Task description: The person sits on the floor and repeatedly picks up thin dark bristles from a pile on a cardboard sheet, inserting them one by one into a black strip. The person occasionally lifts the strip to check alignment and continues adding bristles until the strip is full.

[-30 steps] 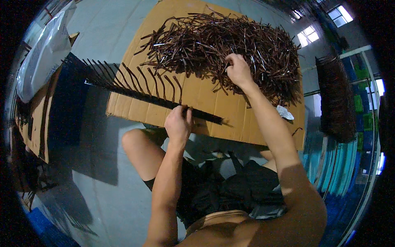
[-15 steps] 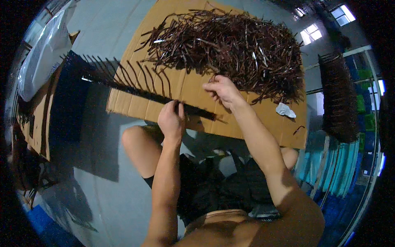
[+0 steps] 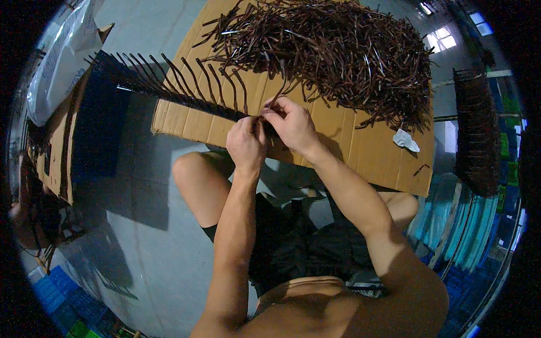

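My left hand (image 3: 247,143) is closed around the near end of a long dark bar (image 3: 194,104) that runs off to the far left. A row of thin, curved brown strips (image 3: 211,84) stands up along it like comb teeth. Right beside it, my right hand (image 3: 293,125) pinches the lower end of another curved brown strip (image 3: 283,79), which sticks up above the fingers. Where that strip meets the bar is hidden by my fingers. Beyond my hands lies a big tangled heap of the same brown strips (image 3: 332,56).
A cardboard sheet (image 3: 389,163) supports the heap. On its right lie a crumpled white scrap (image 3: 406,140) and a stray strip (image 3: 421,169). A white plastic bag (image 3: 62,62) rests on a box at the left. A rack with a bristly brown bundle (image 3: 476,132) stands at the right.
My right hand has come left from near the heap to beside my left hand, with a brown strip upright in its fingers. My left hand remains on the bar.
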Available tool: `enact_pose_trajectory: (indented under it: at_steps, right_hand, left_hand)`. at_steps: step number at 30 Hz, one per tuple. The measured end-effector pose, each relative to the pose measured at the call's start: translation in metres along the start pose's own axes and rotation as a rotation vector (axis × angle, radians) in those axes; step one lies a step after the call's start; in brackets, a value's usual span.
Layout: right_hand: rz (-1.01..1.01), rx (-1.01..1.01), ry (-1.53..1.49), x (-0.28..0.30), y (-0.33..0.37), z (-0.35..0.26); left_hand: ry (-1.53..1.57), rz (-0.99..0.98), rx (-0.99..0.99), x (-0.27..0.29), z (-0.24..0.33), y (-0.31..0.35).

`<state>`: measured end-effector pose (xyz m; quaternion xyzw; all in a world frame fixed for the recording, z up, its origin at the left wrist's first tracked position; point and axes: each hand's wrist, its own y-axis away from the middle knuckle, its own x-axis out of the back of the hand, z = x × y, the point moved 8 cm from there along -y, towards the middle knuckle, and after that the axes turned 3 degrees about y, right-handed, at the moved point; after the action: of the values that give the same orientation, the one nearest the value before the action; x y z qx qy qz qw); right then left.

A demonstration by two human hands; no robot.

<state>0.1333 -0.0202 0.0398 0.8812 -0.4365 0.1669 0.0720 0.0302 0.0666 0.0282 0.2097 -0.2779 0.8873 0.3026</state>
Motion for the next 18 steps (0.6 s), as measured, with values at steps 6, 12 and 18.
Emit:
enact_pose_trajectory:
  at_steps: [6, 12, 18]
  right_hand:
    - [-0.026, 0.167, 0.363, -0.005, 0.003, -0.021]
    - [-0.286, 0.167, 0.405, 0.013, -0.045, -0.004]
    - [0.079, 0.584, 1.112, 0.053, -0.091, 0.004]
  left_hand:
    - [-0.064, -0.048, 0.003, -0.005, -0.003, 0.000]
    - [-0.146, -0.039, 0.153, 0.011, -0.010, 0.003]
    - [0.054, -0.042, 0.208, 0.007, -0.005, 0.005]
